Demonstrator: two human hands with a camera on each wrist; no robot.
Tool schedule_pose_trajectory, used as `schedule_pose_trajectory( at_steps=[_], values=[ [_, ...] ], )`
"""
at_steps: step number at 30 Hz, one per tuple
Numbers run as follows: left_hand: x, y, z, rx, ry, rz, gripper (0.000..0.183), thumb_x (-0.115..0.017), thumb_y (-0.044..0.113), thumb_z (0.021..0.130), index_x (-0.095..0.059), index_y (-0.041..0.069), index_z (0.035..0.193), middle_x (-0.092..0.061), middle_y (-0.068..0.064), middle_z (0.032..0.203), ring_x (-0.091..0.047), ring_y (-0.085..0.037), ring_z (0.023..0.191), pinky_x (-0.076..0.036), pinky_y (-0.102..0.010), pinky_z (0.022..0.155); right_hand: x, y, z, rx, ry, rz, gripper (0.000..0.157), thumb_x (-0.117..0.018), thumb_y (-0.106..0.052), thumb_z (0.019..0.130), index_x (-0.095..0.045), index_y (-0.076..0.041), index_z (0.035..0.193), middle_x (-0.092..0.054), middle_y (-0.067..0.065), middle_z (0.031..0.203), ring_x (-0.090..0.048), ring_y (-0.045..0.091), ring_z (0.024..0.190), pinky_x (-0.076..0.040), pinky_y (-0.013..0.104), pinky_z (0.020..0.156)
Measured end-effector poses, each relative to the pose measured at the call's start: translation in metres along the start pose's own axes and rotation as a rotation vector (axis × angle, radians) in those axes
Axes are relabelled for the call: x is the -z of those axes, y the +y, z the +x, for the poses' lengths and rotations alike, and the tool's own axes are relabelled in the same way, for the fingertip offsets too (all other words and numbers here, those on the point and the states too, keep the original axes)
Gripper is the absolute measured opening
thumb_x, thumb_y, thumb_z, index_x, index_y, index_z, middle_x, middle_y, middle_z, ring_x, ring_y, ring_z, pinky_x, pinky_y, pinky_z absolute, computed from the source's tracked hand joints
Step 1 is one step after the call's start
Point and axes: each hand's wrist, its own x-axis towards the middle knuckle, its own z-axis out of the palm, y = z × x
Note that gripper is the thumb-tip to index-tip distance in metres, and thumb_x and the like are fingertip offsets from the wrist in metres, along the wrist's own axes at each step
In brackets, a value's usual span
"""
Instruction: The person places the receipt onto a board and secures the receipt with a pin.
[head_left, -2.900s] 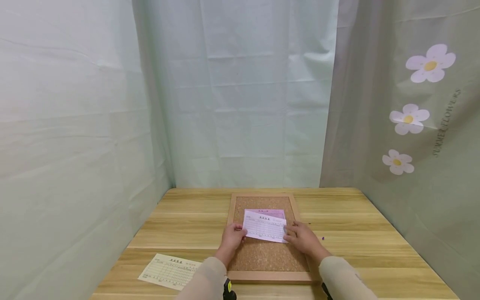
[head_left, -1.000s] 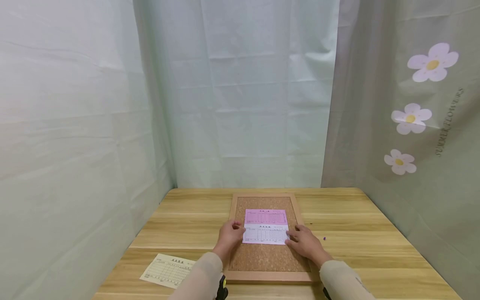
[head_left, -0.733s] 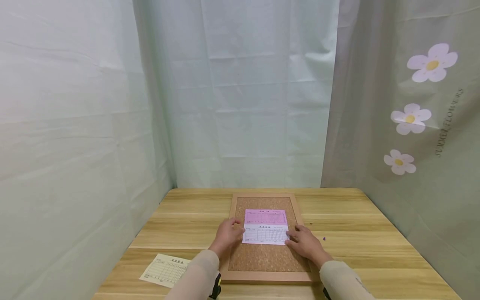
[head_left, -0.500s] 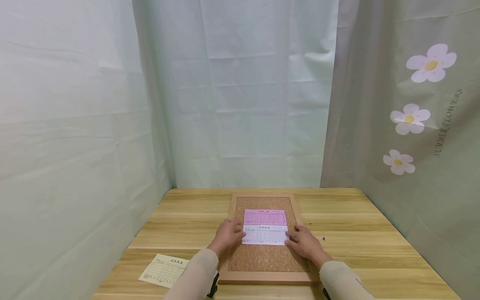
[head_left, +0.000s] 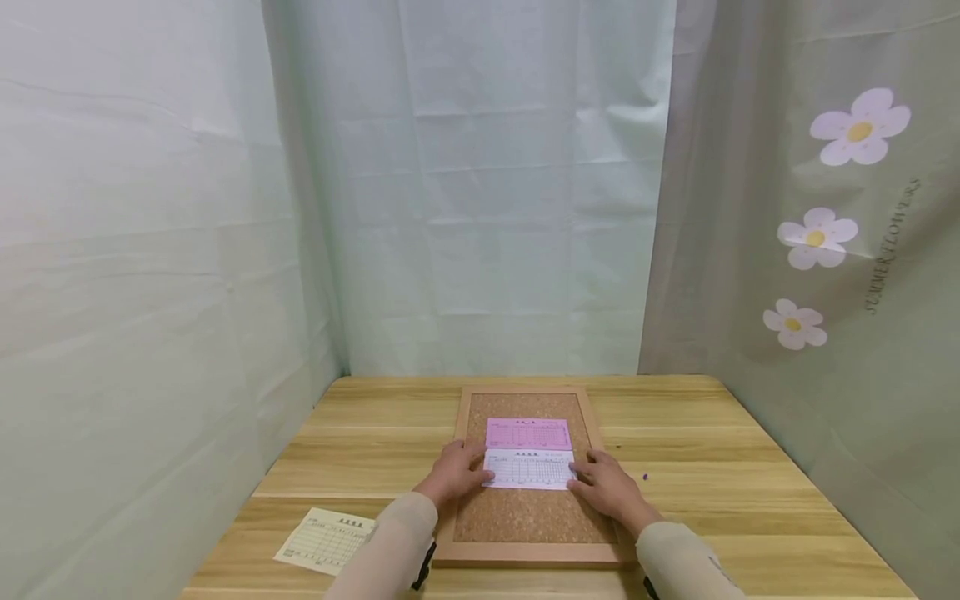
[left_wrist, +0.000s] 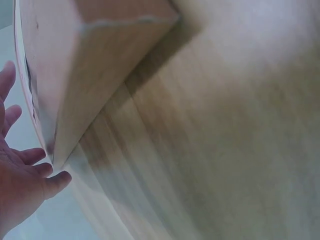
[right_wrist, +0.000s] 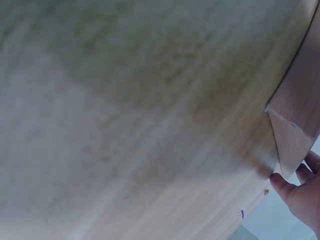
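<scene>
White slip: lies face up about the middle of the cork board, its far edge meeting the near edge of a pink slip; whether the two overlap cannot be determined.

Hands: the left hand is released, fingers loosely spread, thumb at the slip's left edge. The right hand is likewise unclenched, its fingertips resting on the right edge. Neither appears to grasp the paper.

Handling, as judged: thin paper, very light, limp, easily creased and apt to slide or lift in a draught. The short left and right edges are the sound places to take hold; flat fingertip pressure should steady it. No fastener is visible on either slip.

Surroundings: the board has a raised wooden frame and sits on the tabletop. A yellow slip lies to the near left, its right part covered by the left sleeve. To the right of the board are a small purple item, possibly a pin, and a small gold-coloured item, too small to identify.

Obstructions: the pink slip bounds the far side and could be nudged; the frame lip stands beneath both wrists. The near cork is unobstructed.
</scene>
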Motion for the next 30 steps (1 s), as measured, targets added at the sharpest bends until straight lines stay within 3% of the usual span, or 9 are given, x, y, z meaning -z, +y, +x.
schedule_pose_trajectory(
  at_steps=[9, 18, 25, 30],
  values=[
    [-0.0046, -0.0006, 0.0040, 0.019, -0.023, 0.016, 0.057, -0.073, 0.029, 0.092, -0.055, 0.006, 0.141, -0.032, -0.031, 0.151, -0.024, -0.050, 0.141, -0.026, -0.067, 0.107, -0.0008, 0.0021, 0.0012, -0.005, -0.010, 0.002, 0.041, -0.067, -0.031, 0.095, -0.067, -0.008, 0.129, -0.043, 0.027, 0.146, -0.038, 0.046, 0.136, -0.034, 0.063, 0.103],
    [-0.0020, 0.0025, 0.0023, -0.026, -0.053, 0.108, 0.054, -0.071, 0.029, 0.093, -0.057, 0.006, 0.139, -0.038, -0.029, 0.149, -0.022, -0.050, 0.141, -0.026, -0.068, 0.106, 0.0015, 0.0014, 0.0012, -0.005, -0.013, 0.013, 0.042, -0.068, -0.031, 0.095, -0.067, -0.008, 0.129, -0.043, 0.027, 0.146, -0.037, 0.046, 0.136, -0.034, 0.063, 0.104],
    [-0.0006, 0.0045, -0.0013, 0.023, -0.083, 0.170, 0.055, -0.069, 0.035, 0.094, -0.056, 0.010, 0.141, -0.028, -0.030, 0.154, -0.019, -0.050, 0.143, -0.026, -0.069, 0.105, 0.0012, -0.0002, 0.0012, -0.005, -0.009, 0.013, 0.043, -0.068, -0.032, 0.094, -0.067, -0.009, 0.130, -0.043, 0.027, 0.146, -0.037, 0.047, 0.135, -0.034, 0.063, 0.104],
    [-0.0007, 0.0061, -0.0014, 0.020, -0.084, 0.218, 0.055, -0.068, 0.037, 0.094, -0.056, 0.009, 0.141, -0.029, -0.030, 0.153, -0.021, -0.051, 0.142, -0.029, -0.068, 0.105, 0.0010, 0.0000, 0.0013, 0.000, -0.007, 0.016, 0.043, -0.068, -0.031, 0.094, -0.066, -0.008, 0.130, -0.042, 0.028, 0.147, -0.037, 0.047, 0.136, -0.034, 0.063, 0.104]
  ],
)
